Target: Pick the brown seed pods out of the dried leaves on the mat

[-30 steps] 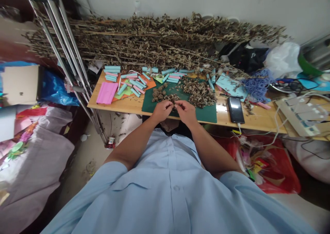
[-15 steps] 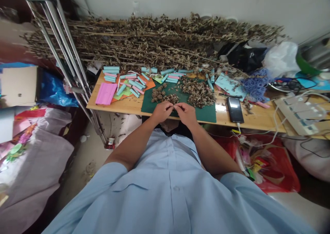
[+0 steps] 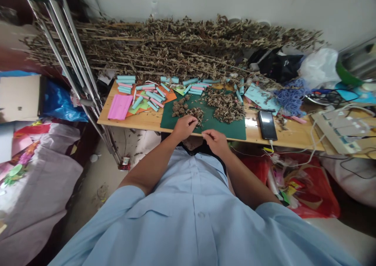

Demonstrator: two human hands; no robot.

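Note:
My left hand (image 3: 185,126) is closed, thumb and fingers pinched together, at the near edge of a small heap of crumbled dried leaves (image 3: 196,114). What it pinches, if anything, is too small to make out. Lower and to the right, my right hand (image 3: 216,141) is also closed, its fingertips pressed together by the front edge of the green mat (image 3: 235,131); I cannot see what is in them. Several brown leaf balls (image 3: 179,108) lie on the mat beyond my left hand. A larger pile of dried leaves (image 3: 226,108) covers the mat's right part.
Long dried plant stalks (image 3: 164,43) lie along the back. Blue and pink paper rolls (image 3: 154,97) and a pink packet (image 3: 120,107) are at left. A phone (image 3: 267,125) on a cable, blue yarn (image 3: 292,97) and a power strip (image 3: 337,130) stand right. Metal crutches (image 3: 73,62) lean at left.
My hands were touching at the fingertips over the mat. My right hand has moved down and to the right, toward the table's front edge. My left hand has stayed nearly in place.

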